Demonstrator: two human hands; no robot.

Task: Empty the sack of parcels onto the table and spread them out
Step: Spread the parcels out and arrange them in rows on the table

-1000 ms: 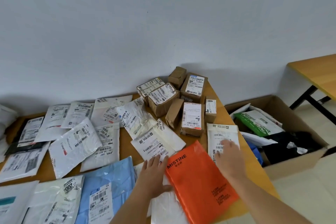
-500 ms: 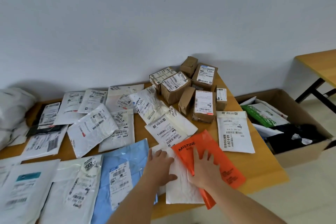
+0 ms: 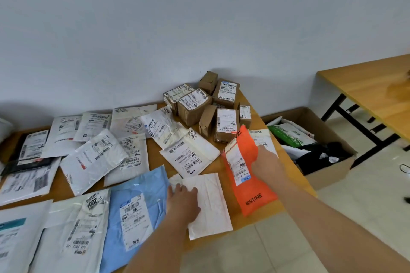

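Head view: I see my right hand (image 3: 265, 163) gripping the orange bag (image 3: 243, 175) by its right edge. The bag is tilted up off the surface (image 3: 261, 220), long axis running away from me, label side up. "MISTINE" reads along its near end. My left hand (image 3: 183, 200) lies spread flat on the white mailer (image 3: 210, 201), just left of the bag. The right hand is nearer, so I judge it lays the bag down rightward. A near pouch (image 3: 75, 226) reads "2002"; other parcels cover the surface.
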